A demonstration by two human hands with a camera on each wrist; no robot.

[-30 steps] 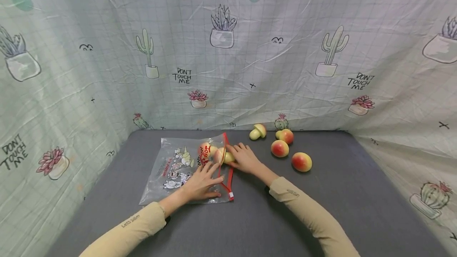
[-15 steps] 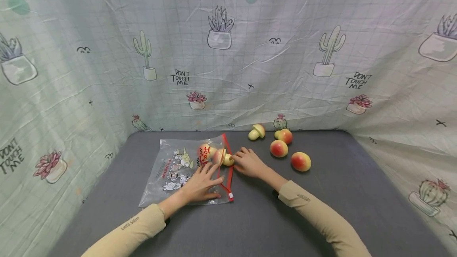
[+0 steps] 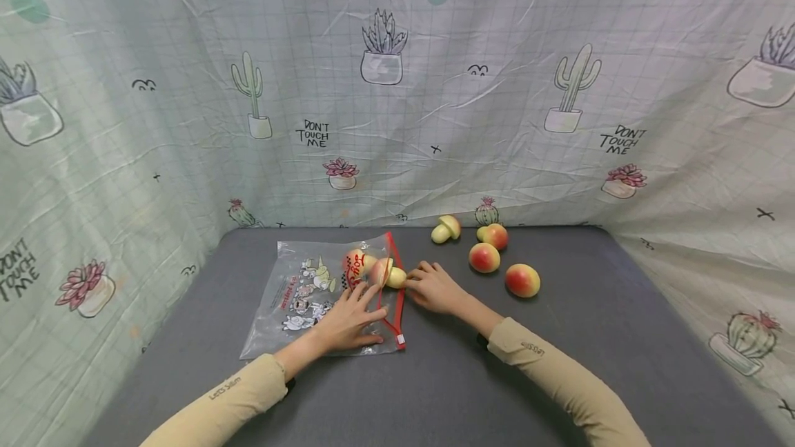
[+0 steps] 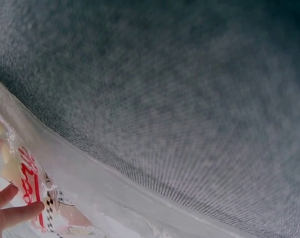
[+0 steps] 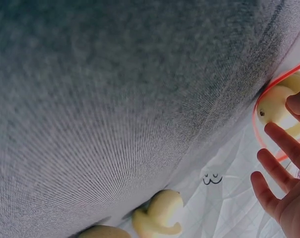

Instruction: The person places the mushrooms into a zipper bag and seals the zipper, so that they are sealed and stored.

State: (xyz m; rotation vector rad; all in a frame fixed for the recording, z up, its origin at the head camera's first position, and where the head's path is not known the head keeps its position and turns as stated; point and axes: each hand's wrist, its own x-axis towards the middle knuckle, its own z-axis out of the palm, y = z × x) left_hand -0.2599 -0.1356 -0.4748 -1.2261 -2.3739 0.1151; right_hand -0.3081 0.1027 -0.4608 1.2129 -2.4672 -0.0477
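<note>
A red-and-yellow toy mushroom [image 3: 396, 277] lies in the red-edged mouth of a clear, printed bag [image 3: 263, 326], its pale stem pointing outward. A person's right hand [image 3: 433, 288], fingers parted and extended, has its tips at the stem's end, just beside the bag's mouth. The left hand [image 3: 350, 318] rests spread on the bag's top, near the opening. Another mushroom [image 3: 355, 260] sits deeper inside. Beyond the bag's mouth, to its right, a tilted mushroom [image 3: 446, 229] and three rounded pieces [image 3: 522, 281] share the gray tabletop [image 3: 596, 364]; a cactus-print curtain [image 3: 447, 116] hangs behind.
</note>
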